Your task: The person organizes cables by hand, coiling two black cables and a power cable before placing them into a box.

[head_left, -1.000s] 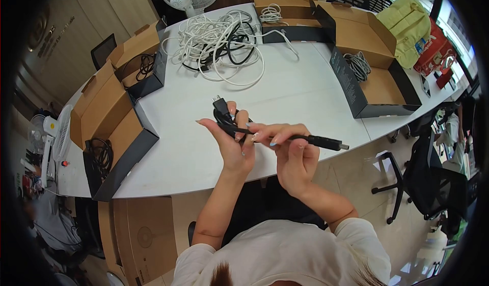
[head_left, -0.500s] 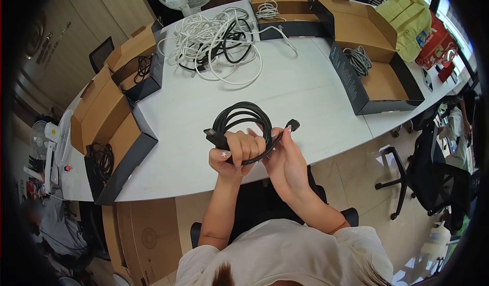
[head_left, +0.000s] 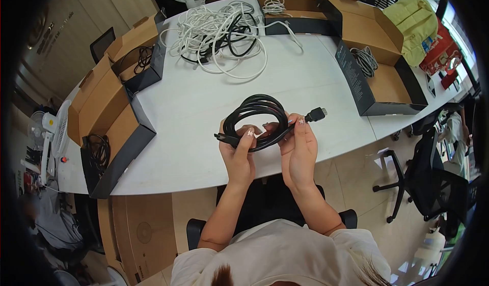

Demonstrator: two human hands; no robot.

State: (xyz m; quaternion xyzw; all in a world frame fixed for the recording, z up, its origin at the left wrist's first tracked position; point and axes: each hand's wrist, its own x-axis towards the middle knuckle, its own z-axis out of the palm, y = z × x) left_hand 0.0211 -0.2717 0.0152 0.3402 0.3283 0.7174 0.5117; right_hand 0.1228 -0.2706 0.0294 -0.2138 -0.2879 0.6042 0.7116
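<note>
A coiled black cable (head_left: pixel 262 102) with a plug at each end is held up over the table's near edge. My left hand (head_left: pixel 238 156) is closed round the coil's left side, thumb on top, beside one black plug (head_left: pixel 226 138). On the coil's right side, my right hand (head_left: pixel 299 151) pinches the cable just behind the other plug (head_left: pixel 316 114), which points to the right and looks like a video connector. Farther off lies a tangled pile of white and black cables (head_left: pixel 219 36) on the white table (head_left: pixel 193 153).
Open cardboard boxes flank the table: a near-left box (head_left: pixel 122 148) and a far-left box (head_left: pixel 147 74) with black cables, a right box (head_left: pixel 387 102) with a grey coil, and a back box (head_left: pixel 300 27) with a white coil. An office chair (head_left: pixel 433 179) stands at right.
The coil has moved slightly right and up. My left hand has turned so its thumb lies over the loops. The right-hand plug now sticks out farther to the right.
</note>
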